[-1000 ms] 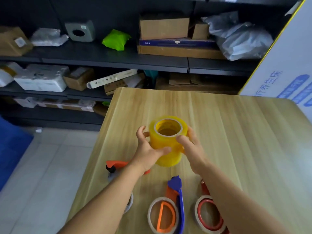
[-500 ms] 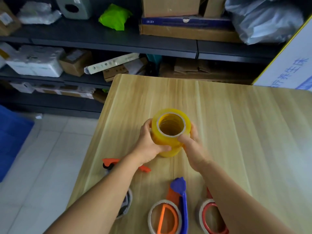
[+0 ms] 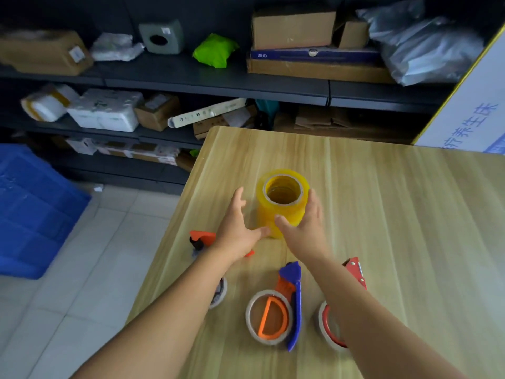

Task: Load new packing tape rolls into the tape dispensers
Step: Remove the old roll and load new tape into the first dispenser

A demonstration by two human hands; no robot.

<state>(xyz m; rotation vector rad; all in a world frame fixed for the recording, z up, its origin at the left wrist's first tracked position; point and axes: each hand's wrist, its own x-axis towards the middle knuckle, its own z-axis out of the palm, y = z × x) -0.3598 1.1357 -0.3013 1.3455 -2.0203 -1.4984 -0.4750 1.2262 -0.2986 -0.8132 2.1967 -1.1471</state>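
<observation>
A tall stack of yellow packing tape rolls (image 3: pixel 281 206) stands upright on the wooden table (image 3: pixel 396 214). My right hand (image 3: pixel 303 228) cups its right side, thumb across the front. My left hand (image 3: pixel 237 228) is spread open just left of the stack, only the thumb near its base. Three tape dispensers lie at the table's near edge: an orange one (image 3: pixel 202 239) partly under my left arm, a blue and orange one (image 3: pixel 292 291) with a bare cardboard core, and a red one (image 3: pixel 355 269) partly hidden by my right arm.
Dark shelves (image 3: pixel 218 77) with cardboard boxes and wrapped parcels run behind the table. A blue crate (image 3: pixel 30 212) sits on the tiled floor at the left. A large white carton (image 3: pixel 475 110) stands at the table's back right corner.
The stack has come down onto the table a little farther from me. My left hand has let go and spread open; the right hand stays against it.
</observation>
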